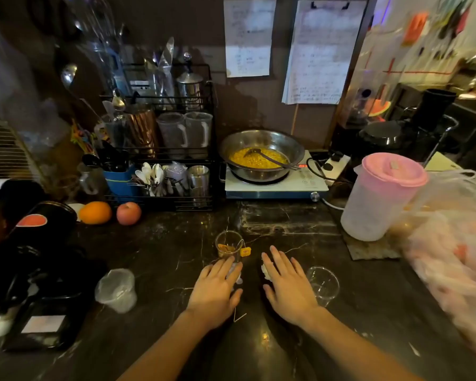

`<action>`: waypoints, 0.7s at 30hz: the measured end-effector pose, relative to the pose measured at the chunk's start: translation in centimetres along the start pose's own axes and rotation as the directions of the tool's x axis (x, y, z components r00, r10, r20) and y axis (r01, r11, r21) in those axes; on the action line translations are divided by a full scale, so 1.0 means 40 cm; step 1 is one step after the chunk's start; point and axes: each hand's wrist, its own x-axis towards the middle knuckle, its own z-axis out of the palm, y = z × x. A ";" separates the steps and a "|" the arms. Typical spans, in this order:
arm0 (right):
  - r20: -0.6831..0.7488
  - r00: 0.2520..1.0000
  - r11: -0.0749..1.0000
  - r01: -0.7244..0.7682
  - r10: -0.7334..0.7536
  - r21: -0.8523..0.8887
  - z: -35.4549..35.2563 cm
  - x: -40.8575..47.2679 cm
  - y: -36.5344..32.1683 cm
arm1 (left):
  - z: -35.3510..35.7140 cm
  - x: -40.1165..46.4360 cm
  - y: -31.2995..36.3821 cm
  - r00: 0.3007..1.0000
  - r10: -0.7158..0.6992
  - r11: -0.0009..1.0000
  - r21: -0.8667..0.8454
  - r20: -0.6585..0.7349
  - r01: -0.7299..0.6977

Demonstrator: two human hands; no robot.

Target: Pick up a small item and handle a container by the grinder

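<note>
Both my hands lie flat, palms down, on the dark marble counter [154, 243]. My left hand [216, 290] rests on a small white crumpled scrap [235, 273], its fingers straight. My right hand [286, 284] covers another white scrap [265, 270] with spread fingers. Just beyond my left fingertips stands a small clear glass [228, 246] with a tea bag inside; its yellow tag [245, 251] hangs over the rim. An empty clear plastic cup [323, 284] sits right beside my right hand.
A tipped clear plastic cup [117, 290] lies to the left. A pink-lidded pitcher [379, 196] and plastic bags [456, 243] stand at right. At the back a steel bowl of yellow food [261, 155] sits on a hotplate [275, 185]. An orange [95, 213], an apple [129, 213] and a utensil rack [171, 149] are back left.
</note>
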 end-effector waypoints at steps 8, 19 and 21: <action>0.157 0.987 0.995 0.047 -0.033 -0.086 0.007 0.058 -0.002 | 0.038 0.053 -0.028 0.998 0.060 0.996 0.061 0.035 -0.062; 0.152 0.983 0.992 0.111 -0.100 -0.065 0.016 0.060 -0.009 | 0.072 0.055 -0.032 0.996 0.077 0.997 -0.017 0.055 -0.076; 0.139 0.983 0.991 0.127 -0.121 -0.038 0.014 0.058 -0.012 | 0.068 0.049 -0.030 0.996 0.076 0.996 -0.045 0.040 -0.074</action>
